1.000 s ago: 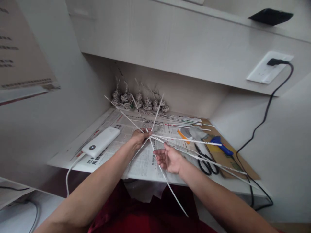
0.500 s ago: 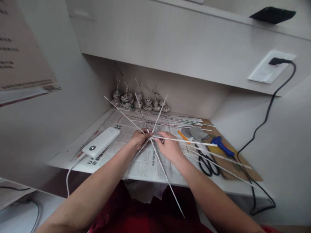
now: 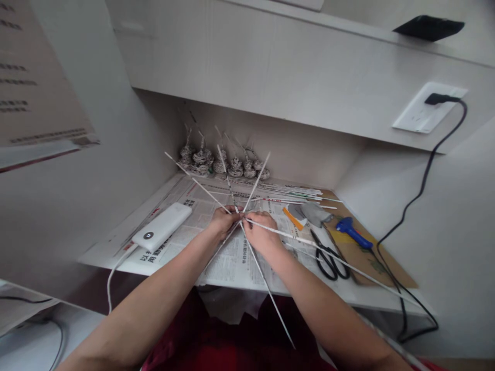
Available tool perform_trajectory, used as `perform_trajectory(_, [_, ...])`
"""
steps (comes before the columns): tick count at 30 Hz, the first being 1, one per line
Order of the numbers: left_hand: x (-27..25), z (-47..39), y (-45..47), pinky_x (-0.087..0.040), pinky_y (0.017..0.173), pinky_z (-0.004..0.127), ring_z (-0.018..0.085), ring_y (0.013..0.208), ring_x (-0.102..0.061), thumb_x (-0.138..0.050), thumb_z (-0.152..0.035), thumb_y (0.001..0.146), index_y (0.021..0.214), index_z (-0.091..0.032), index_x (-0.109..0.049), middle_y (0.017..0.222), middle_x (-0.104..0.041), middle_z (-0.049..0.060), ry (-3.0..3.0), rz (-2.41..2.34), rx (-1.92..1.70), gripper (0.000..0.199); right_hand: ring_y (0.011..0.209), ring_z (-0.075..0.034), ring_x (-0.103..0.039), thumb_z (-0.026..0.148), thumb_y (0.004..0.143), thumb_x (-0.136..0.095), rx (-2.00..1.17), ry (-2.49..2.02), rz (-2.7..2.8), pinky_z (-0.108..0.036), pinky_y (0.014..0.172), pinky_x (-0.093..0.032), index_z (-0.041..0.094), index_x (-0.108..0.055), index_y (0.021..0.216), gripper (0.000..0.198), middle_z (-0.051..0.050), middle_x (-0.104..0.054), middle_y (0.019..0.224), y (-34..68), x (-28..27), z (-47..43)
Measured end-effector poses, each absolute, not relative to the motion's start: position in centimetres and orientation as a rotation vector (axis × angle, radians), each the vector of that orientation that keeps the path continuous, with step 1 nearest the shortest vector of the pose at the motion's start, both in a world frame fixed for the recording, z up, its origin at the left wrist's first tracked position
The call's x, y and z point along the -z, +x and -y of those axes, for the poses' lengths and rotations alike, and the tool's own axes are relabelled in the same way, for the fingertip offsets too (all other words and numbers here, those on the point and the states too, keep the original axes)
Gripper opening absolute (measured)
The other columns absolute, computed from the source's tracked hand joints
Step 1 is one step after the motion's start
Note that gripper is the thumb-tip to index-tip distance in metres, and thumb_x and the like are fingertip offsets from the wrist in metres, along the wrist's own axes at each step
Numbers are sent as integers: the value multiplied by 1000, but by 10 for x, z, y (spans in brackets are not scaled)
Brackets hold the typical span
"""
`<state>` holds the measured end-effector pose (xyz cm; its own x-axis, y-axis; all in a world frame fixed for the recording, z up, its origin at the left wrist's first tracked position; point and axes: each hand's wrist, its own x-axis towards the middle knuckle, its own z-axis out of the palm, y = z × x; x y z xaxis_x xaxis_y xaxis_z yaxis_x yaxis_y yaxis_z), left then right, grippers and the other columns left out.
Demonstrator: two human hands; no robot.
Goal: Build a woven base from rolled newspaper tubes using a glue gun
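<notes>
Several thin rolled-paper sticks (image 3: pixel 201 185) cross in a star shape at the middle of the view, their ends pointing out in many directions. My left hand (image 3: pixel 224 222) is closed on the left side of the crossing, fingers pinching the sticks. On the right side my right hand (image 3: pixel 263 232) is closed too, fingertips at the centre and on a stick that slants out to the right. The exact join is partly hidden by my fingers. Newspaper sheets (image 3: pixel 197 214) lie beneath both hands.
Small woven gourd shapes (image 3: pixel 235 167) stand along the back wall, with loose paper sticks (image 3: pixel 297 191) before them. A white power bank (image 3: pixel 164 224) lies left. Black scissors (image 3: pixel 330 260) and a blue glue gun (image 3: pixel 353 233) on cardboard (image 3: pixel 371 268) lie right; a black cable (image 3: pixel 419 193) hangs there.
My right hand has turned and its fingers have curled in closer to the crossing. The stick on the right has swung from nearly level to slanting down toward me. My left hand stays put.
</notes>
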<state>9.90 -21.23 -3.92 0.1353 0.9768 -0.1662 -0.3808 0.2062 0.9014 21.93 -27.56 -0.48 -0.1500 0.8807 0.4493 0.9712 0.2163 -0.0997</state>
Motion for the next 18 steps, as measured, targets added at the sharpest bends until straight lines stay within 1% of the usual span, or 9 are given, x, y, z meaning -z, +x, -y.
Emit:
perform_trajectory(4, [38,211,99,-47,44,23,13,43,-58,-82,-12,49,76,-12,-64,52,-62,0,785,-957,-1138,32,75,-20,-60,27,87,-50,157,-1747,2042,-28,66,-38,21,-67,80,20,-6,-69,77,221,7,272])
perform_trajectory(9, [32,210,94,-50,45,23,13,45,-60,-80,-9,52,75,-11,-66,57,-64,3,787,-948,-1006,26,74,-17,-62,24,86,-51,-33,-1692,1945,-25,65,-38,22,-68,82,18,-3,-71,80,228,7,266])
perform_trajectory(13, [28,209,91,-50,44,24,16,48,-62,-78,-5,50,70,-9,-66,60,-67,7,810,-945,-922,24,72,-16,-60,23,86,-51,-40,-1658,1931,-24,62,-36,23,-66,82,16,-2,-70,78,232,9,266])
perform_trajectory(18, [31,207,92,-50,42,26,16,42,-59,-71,0,52,71,-12,-64,51,-62,2,826,-985,-944,24,65,-16,-58,25,88,-47,-13,-1645,1988,-24,58,-33,24,-66,84,19,-1,-67,70,231,12,270])
